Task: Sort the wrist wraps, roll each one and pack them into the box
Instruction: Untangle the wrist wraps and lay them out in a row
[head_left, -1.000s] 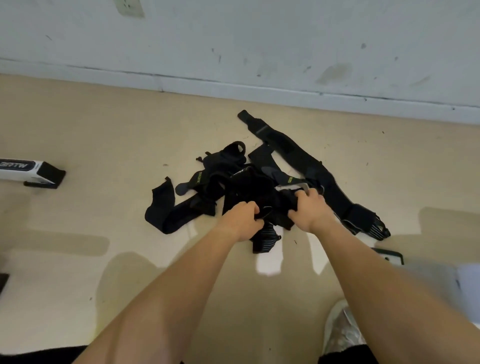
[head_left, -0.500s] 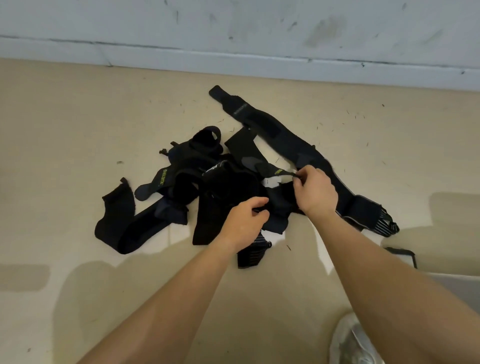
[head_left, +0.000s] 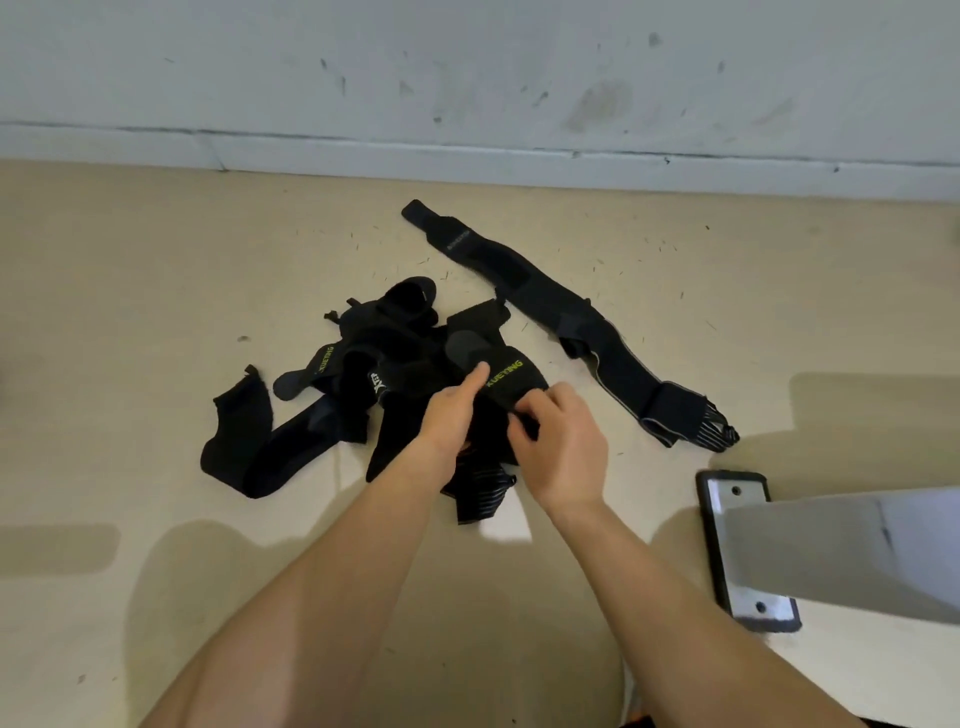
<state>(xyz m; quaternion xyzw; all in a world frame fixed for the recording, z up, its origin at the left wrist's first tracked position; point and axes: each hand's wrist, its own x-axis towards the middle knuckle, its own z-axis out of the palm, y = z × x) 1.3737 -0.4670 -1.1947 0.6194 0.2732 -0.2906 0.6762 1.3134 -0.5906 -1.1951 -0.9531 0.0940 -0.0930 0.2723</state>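
Two hands meet on one lettered wrist wrap (head_left: 511, 375), at the right side of the tangled pile of wraps (head_left: 249, 447). My left hand (head_left: 451, 415) presses a straight forefinger (head_left: 480, 371) on the band. Its other fingers are hidden, so I cannot tell whether they grip. My right hand (head_left: 563, 441) pinches the wrap's near edge with curled fingers. The band lies roughly crosswise just ahead of both hands. Freeing it probably means drawing it toward me. A long wrist wrap (head_left: 561, 317) lies apart to the right, slanting far-left to near-right. I can identify no box in view.
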